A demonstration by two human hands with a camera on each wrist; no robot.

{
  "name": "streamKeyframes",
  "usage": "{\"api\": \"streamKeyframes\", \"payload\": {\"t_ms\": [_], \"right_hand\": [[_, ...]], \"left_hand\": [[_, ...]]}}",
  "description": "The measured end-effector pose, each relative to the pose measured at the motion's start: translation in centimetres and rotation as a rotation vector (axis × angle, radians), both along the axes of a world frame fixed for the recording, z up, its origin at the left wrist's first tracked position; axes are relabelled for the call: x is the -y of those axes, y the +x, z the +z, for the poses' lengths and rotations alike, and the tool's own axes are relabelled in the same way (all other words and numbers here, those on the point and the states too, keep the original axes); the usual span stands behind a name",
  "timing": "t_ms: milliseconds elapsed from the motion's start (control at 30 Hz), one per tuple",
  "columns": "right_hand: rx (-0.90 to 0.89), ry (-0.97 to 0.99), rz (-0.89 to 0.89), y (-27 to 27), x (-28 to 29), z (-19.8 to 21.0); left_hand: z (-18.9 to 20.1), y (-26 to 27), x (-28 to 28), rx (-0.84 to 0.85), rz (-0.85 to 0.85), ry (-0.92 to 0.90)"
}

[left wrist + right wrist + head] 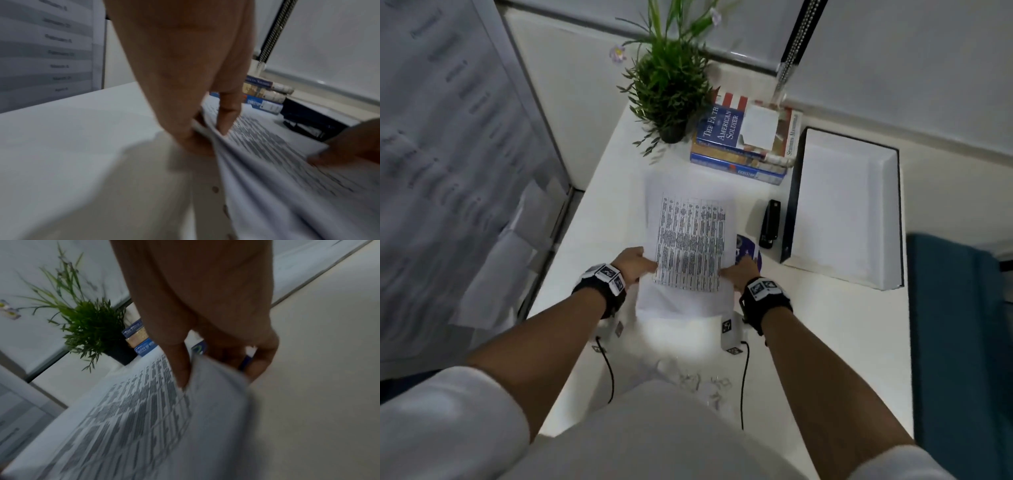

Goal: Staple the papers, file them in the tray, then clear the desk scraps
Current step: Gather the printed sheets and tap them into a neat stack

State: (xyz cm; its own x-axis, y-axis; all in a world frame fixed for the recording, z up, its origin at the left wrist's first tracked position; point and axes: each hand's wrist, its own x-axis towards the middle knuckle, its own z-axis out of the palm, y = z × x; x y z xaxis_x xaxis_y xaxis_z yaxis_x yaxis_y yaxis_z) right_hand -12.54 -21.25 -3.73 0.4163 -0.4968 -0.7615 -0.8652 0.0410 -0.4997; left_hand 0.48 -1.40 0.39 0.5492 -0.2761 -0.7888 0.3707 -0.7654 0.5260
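Note:
A stack of printed papers (pixel 690 240) with a dense table of text is held over the white desk (pixel 825 325). My left hand (pixel 635 263) pinches the stack's left edge, thumb on top (pixel 226 116) and fingers beneath. My right hand (pixel 739 272) pinches the right edge (pixel 185 369) the same way. The papers (pixel 277 154) sag a little between both hands. A black stapler (pixel 770 224) lies to the right of the papers. The black paper tray (pixel 842 209) with white sheets in it stands further right. Small paper scraps (pixel 705 385) lie near the desk's front edge.
A potted green plant (pixel 667 89) and a pile of books (pixel 743 140) stand at the back of the desk. A purple round object (pixel 748 251) peeks out under the papers' right edge. A teal chair (pixel 959 342) is at the right, a partition with sheets at the left.

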Motion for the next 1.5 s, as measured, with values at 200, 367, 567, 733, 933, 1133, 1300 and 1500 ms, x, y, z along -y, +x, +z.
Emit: {"api": "streamKeyframes", "payload": {"t_ms": [200, 367, 567, 733, 933, 1133, 1300, 1500], "right_hand": [[0.420, 0.336, -0.197, -4.3, -2.7, 2.4], [0.786, 0.284, -0.307, -5.7, -4.6, 8.0], [0.791, -0.313, -0.234, -3.8, -5.9, 14.6], [0.859, -0.602, -0.236, -2.7, -7.3, 15.8], [1.017, -0.504, -0.331, -2.8, -8.5, 16.1], [0.813, -0.403, -0.307, -2.9, -8.7, 12.9], [0.841, -0.380, -0.290, -2.8, -8.5, 13.0], [0.716, -0.391, -0.244, -2.6, -8.3, 11.4]], "left_hand": [[0.7, 0.1, -3.5, 0.131, -0.140, -0.270], [5.1, -1.4, -5.3, 0.227, -0.220, -0.442], [10.0, -0.6, -3.9, 0.332, -0.110, -0.647], [14.1, -0.7, -0.5, 0.610, 0.116, -0.802], [14.7, -3.1, -1.2, 0.817, 0.083, -0.980], [9.0, -2.3, -2.5, 0.659, 0.028, -0.802], [8.1, -1.6, -2.8, 0.714, 0.046, -0.752], [6.2, -1.4, -3.2, 0.619, 0.026, -0.671]]}}
